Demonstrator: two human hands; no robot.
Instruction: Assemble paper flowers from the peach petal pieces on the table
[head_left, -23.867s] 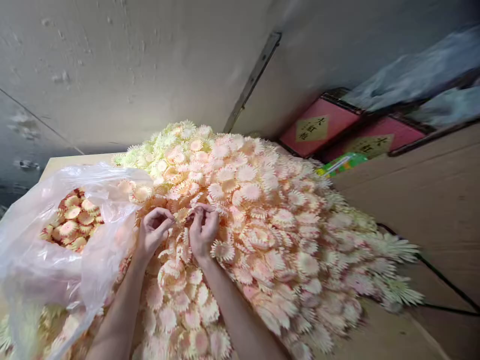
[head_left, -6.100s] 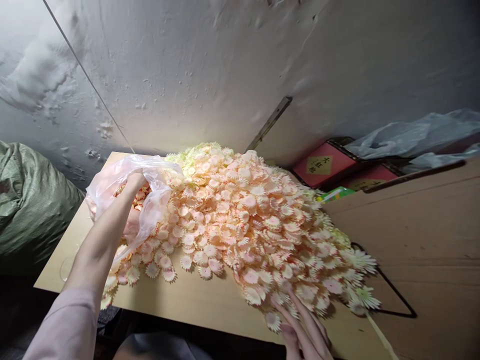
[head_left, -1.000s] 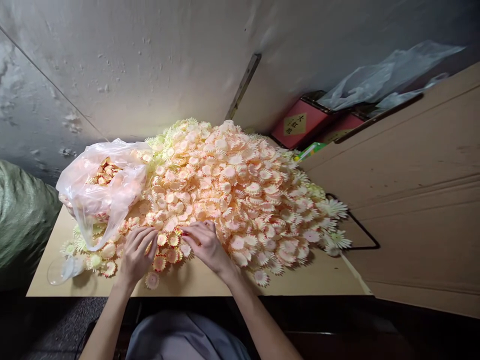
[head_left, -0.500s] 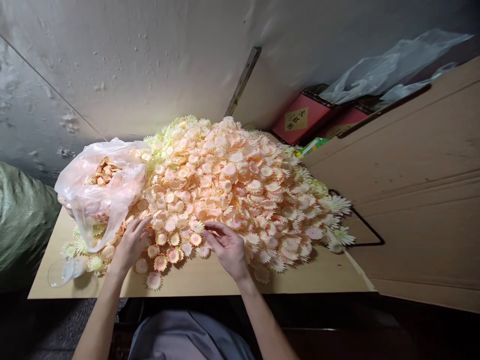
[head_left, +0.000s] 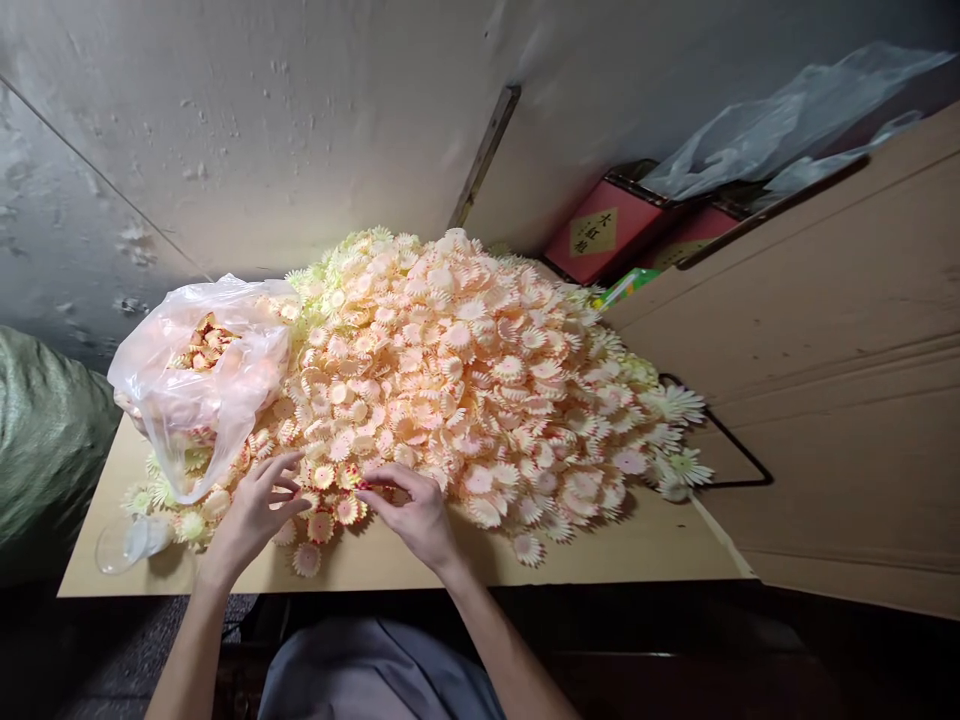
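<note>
A large heap of pale pink and cream artificial flower pieces [head_left: 450, 360], round with toothed edges, lies on the table. My right hand [head_left: 412, 510] is at the heap's front edge, thumb and forefinger pinched on a small yellow-and-red flower piece [head_left: 351, 478]. To the left, my left hand [head_left: 251, 515] has its fingers apart, pointing toward the same pieces, with nothing visible in it. Several red-edged flower pieces [head_left: 320, 526] lie between the hands. Behind my left hand stands a translucent plastic bag [head_left: 161, 350] holding small red-and-yellow pieces [head_left: 206, 345].
A clear plastic cup [head_left: 116, 547] lies at the table's [head_left: 600, 560] left front. A green sack [head_left: 45, 450] stands left of it. On the right are a cardboard panel [head_left: 840, 400], a black wire loop [head_left: 739, 450] and red boxes [head_left: 600, 235] against the wall.
My right hand has moved left and slightly toward me, closer to my left hand. My left hand's fingers have spread apart and the hand has come slightly nearer to me.
</note>
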